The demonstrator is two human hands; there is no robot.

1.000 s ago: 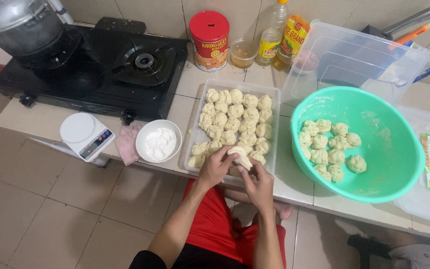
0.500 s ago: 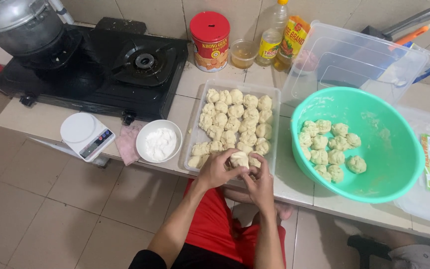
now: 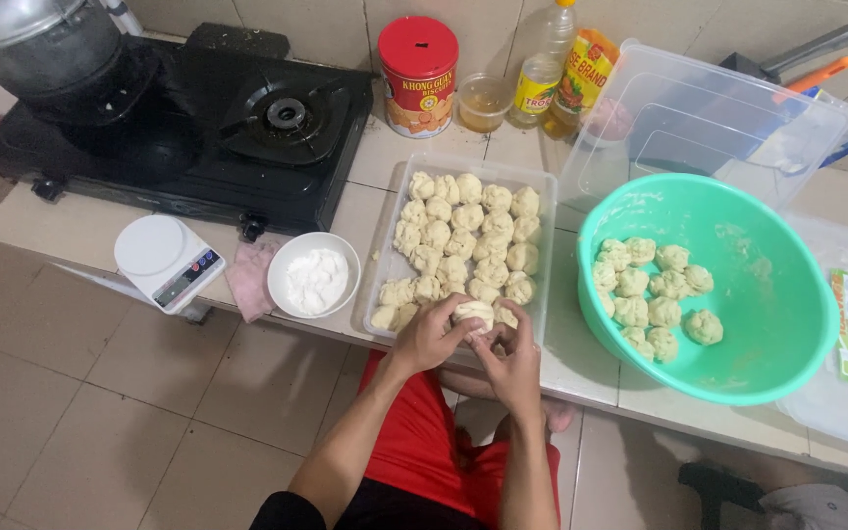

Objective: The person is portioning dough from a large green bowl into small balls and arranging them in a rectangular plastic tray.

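My left hand (image 3: pixel 426 339) and my right hand (image 3: pixel 514 361) both grip one pale dough ball (image 3: pixel 473 312) at the near edge of a clear rectangular tray (image 3: pixel 381 257). The tray holds several shaped dough balls in rows. To the right stands a large green bowl (image 3: pixel 787 324) with several rougher dough lumps (image 3: pixel 652 294) in its left half. A small white bowl of white flour (image 3: pixel 314 276) sits just left of the tray.
A black gas stove (image 3: pixel 198 128) with a metal pot fills the back left. A white kitchen scale (image 3: pixel 164 260) and a pink cloth (image 3: pixel 250 277) lie by the counter's front edge. A red tin (image 3: pixel 418 74), oil bottles and a clear plastic box (image 3: pixel 709 123) stand at the back.
Both hands have kept working the same dough ball over the tray's near edge, shifting slightly; the fingers have turned around it. Nothing else moved.
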